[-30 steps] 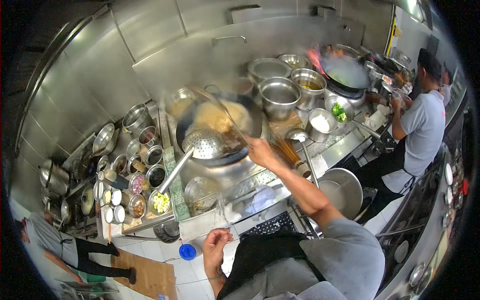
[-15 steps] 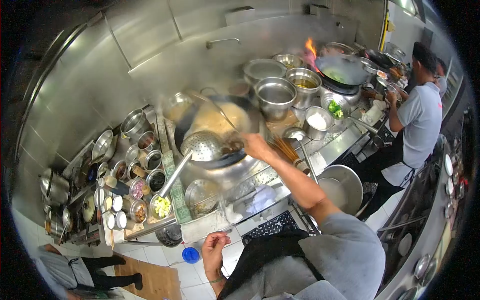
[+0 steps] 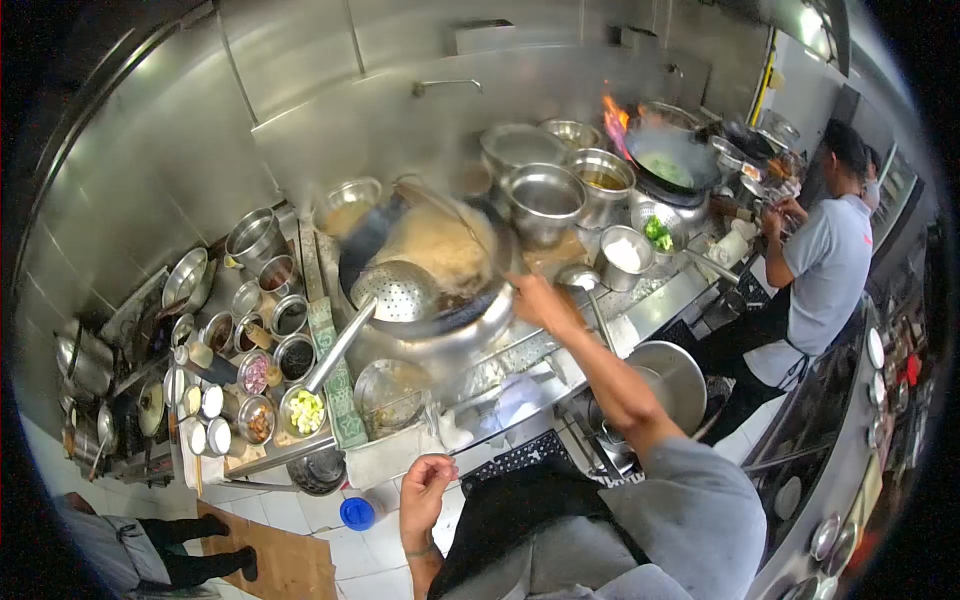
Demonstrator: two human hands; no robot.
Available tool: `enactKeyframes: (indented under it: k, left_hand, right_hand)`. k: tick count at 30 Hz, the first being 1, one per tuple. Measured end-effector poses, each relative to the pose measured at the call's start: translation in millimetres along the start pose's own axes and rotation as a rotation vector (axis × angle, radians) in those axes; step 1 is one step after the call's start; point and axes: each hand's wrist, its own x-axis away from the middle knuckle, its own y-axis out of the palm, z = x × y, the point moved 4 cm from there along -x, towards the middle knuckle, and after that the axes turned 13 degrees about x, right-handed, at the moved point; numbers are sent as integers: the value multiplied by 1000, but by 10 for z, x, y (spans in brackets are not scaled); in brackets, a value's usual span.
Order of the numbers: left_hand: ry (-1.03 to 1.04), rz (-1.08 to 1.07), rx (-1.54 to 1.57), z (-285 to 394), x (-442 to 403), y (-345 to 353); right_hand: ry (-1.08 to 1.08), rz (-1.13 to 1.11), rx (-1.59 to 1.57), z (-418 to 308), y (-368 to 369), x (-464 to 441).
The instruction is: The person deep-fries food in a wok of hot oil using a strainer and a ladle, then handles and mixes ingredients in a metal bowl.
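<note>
My right hand (image 3: 542,303) is closed around the handle end of a long-handled metal wok utensil (image 3: 468,222). The utensil reaches across a large wok (image 3: 350,262) of cloudy, bubbling liquid; steam blurs its far end. A perforated skimmer (image 3: 398,290) lies over the wok's near side, its handle slanting down toward a bowl of chopped pale-green vegetable (image 3: 303,411). Close to my body, my left hand (image 3: 428,490) hangs in the air with fingers curled in and nothing visible in them. A ladle (image 3: 583,280) rests to the right of my right hand.
Several sauce and ingredient containers crowd the left counter, among them diced onion (image 3: 259,374). Metal pots (image 3: 543,200) stand behind right. Flames (image 3: 615,122) rise beside another wok (image 3: 668,170). A co-worker (image 3: 825,240) stands at right, another person (image 3: 110,545) at lower left. A large pot (image 3: 690,385) sits below the counter.
My right hand has moved slightly right and down with the utensil, whose shaft shifts across the wok. My left hand stays near my body. The whole view has shifted a little.
</note>
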Motion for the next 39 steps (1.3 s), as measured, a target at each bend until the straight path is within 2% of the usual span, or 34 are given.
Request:
enactKeyframes:
  k: [4,7,10,13,14,17,22,26,33,37,38,39]
  left_hand:
    - [-11,-2,30,-47,25,-96]
    - [-31,2,42,-50,30,-145]
    - [-46,-12,32,-44,9,-166]
    - [-44,-3,14,-13,13,-202]
    - [-37,-2,20,-1,-8,-214]
    - [-39,-8,37,7,-71,-213]
    - [-53,-49,76,-74,-150,-132]
    - [-93,-86,99,-87,-202,52]
    - [-103,-138,91,-199,-268,233]
    - [-113,-156,79,-230,-292,262]
    - [-116,-156,74,-237,-296,264]
    - [-120,-151,76,-243,-302,267]
  right_hand:
    - [-26,225,-119,-98,-127,419]
    - [-37,176,-154,70,20,500]
    - [24,59,-36,281,89,568]
    - [-20,199,-98,407,35,768]
    - [84,110,-113,515,14,808]
    - [68,121,-94,516,-336,952]
    - [13,13,-26,949,-537,1109]
    - [-47,-2,14,852,-825,1292]
    - [-3,-123,141,978,-1122,1478]
    - [-50,-104,104,1049,-1269,1521]
    - [49,-191,76,1014,-1353,1514]
    - [31,-194,105,992,-1400,1517]
